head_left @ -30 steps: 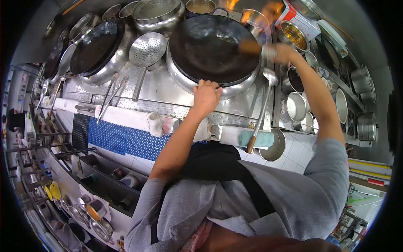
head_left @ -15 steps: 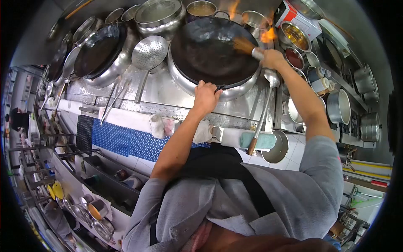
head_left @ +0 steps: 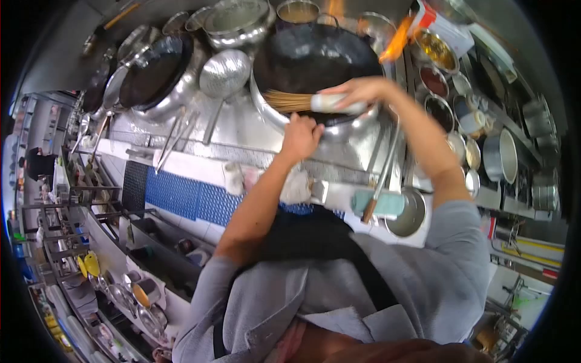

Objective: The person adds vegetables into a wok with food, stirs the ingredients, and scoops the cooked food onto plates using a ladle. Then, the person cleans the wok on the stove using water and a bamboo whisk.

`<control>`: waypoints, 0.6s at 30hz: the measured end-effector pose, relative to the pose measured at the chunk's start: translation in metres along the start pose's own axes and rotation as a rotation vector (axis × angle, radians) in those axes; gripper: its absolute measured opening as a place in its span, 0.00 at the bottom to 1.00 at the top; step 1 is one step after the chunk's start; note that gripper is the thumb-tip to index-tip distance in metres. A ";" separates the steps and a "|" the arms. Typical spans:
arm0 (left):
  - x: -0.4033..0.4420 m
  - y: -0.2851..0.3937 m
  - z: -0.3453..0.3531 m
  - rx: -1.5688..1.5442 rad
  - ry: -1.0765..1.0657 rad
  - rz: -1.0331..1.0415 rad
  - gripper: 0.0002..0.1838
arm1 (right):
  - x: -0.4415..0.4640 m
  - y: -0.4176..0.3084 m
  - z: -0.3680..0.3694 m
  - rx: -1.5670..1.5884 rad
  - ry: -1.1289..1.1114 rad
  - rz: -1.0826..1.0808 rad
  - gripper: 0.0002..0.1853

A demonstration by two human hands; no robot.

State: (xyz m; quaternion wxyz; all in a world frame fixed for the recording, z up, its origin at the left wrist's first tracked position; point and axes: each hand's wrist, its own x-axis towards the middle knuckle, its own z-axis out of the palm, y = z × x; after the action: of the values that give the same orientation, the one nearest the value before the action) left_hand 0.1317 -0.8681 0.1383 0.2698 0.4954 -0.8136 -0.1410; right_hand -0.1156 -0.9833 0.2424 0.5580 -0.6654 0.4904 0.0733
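A large dark wok [head_left: 308, 54] sits on the silver burner ring of the stove. My left hand [head_left: 301, 138] is closed at its near rim; the exact part under the fingers is hidden. In my right hand [head_left: 361, 92] is a bamboo wok brush [head_left: 287, 101], gripped by its white-wrapped end. The brush lies level across the near side of the wok, bristles pointing left, just above my left hand. Whether the bristles touch the metal I cannot tell. Orange flame [head_left: 396, 42] rises behind the wok's right side.
A perforated skimmer [head_left: 225, 74] and a second wok [head_left: 154, 71] are to the left. A long-handled ladle [head_left: 382, 175] lies at the right. Several seasoning bowls, among them one with oil [head_left: 436, 49], line the right side. A metal pot [head_left: 407, 213] stands below the front edge.
My right hand has swept the wok brush from the wok's right side leftward and nearer to me, turning it level. My left hand stays at the rim. The view has shifted slightly.
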 end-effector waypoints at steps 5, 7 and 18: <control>-0.003 0.008 -0.006 0.007 -0.112 -0.063 0.19 | -0.099 0.088 -0.053 -0.537 1.129 0.294 0.36; -0.002 0.007 -0.005 0.013 -0.029 -0.018 0.20 | -0.137 0.039 0.005 0.047 1.443 0.064 0.35; -0.007 0.007 -0.002 0.006 0.001 0.007 0.17 | -0.091 0.111 0.297 -0.149 1.079 0.491 0.42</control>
State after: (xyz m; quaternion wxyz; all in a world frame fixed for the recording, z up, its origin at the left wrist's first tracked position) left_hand 0.1298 -0.8583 0.1411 0.2689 0.4936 -0.8156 -0.1374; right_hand -0.1093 -0.6780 0.1180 0.1487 -0.5130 0.8377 -0.1140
